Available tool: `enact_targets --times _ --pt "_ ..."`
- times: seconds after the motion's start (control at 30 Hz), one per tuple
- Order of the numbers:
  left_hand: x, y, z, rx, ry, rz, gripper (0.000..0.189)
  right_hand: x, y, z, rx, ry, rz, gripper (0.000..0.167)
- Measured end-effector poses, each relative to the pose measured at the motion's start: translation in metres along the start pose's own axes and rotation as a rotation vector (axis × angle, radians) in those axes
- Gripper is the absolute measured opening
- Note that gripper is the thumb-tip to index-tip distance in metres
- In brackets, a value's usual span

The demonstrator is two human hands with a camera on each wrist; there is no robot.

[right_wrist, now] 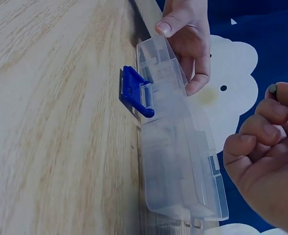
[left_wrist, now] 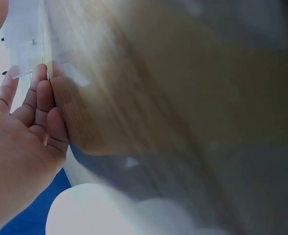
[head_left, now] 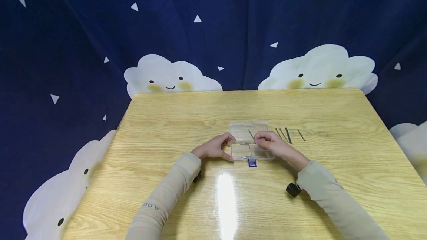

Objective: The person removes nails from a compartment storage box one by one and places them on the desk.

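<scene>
A clear plastic box [head_left: 262,154] with its lid [head_left: 241,128] open lies on the table, a blue latch [right_wrist: 132,90] on its front. My left hand [head_left: 217,146] holds the box's left end between thumb and fingers, the thumb at the front corner. My right hand [head_left: 271,142] pinches a thin grey nail [head_left: 251,135] over the box; in the right wrist view only the nail's round end [right_wrist: 273,88] shows between thumb and finger. Inside the left compartments lie several small metal pieces [head_left: 242,157].
Several more nails [head_left: 288,136] lie on the wooden table [head_left: 166,121] just right of the lid. A dark blue curtain [head_left: 233,29] with cloud prints hangs behind the table's far edge. Light glares off the tabletop in front of the box.
</scene>
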State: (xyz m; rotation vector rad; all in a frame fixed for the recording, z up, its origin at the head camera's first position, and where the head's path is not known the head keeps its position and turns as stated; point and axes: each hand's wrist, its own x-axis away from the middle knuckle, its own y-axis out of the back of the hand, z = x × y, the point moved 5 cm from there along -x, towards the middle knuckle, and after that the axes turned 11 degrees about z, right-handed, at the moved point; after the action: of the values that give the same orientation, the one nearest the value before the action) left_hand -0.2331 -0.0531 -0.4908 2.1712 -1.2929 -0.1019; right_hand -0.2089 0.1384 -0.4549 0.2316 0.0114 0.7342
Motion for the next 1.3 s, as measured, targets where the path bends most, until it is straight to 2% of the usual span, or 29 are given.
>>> enact_targets --times 0.03,0.23,0.27,0.53,0.77,1.1,1.3 --pt "0.002 0.001 -0.005 0.008 -0.003 0.006 0.060 0.001 0.001 0.000 -0.015 0.003 0.001 0.016" --pt "0.002 0.001 -0.006 0.014 0.002 0.011 0.060 0.005 0.006 0.001 -0.091 0.021 -0.009 0.011" --pt "0.000 0.000 -0.001 0.008 0.004 0.006 0.060 0.006 0.008 0.002 -0.088 0.016 -0.018 0.011" --pt "0.000 0.000 -0.002 -0.002 -0.020 -0.005 0.059 0.012 0.018 0.000 -0.104 -0.012 -0.051 0.011" --pt "0.000 0.000 -0.002 -0.016 -0.009 -0.007 0.060 0.017 0.026 -0.001 -0.134 0.004 -0.068 0.014" --pt "0.001 0.001 -0.002 -0.024 -0.005 -0.010 0.060 0.026 0.041 -0.002 -0.087 0.015 -0.124 0.014" --pt "0.001 0.000 -0.002 -0.016 -0.009 -0.006 0.061 0.034 0.050 -0.006 -0.076 0.019 -0.130 0.013"
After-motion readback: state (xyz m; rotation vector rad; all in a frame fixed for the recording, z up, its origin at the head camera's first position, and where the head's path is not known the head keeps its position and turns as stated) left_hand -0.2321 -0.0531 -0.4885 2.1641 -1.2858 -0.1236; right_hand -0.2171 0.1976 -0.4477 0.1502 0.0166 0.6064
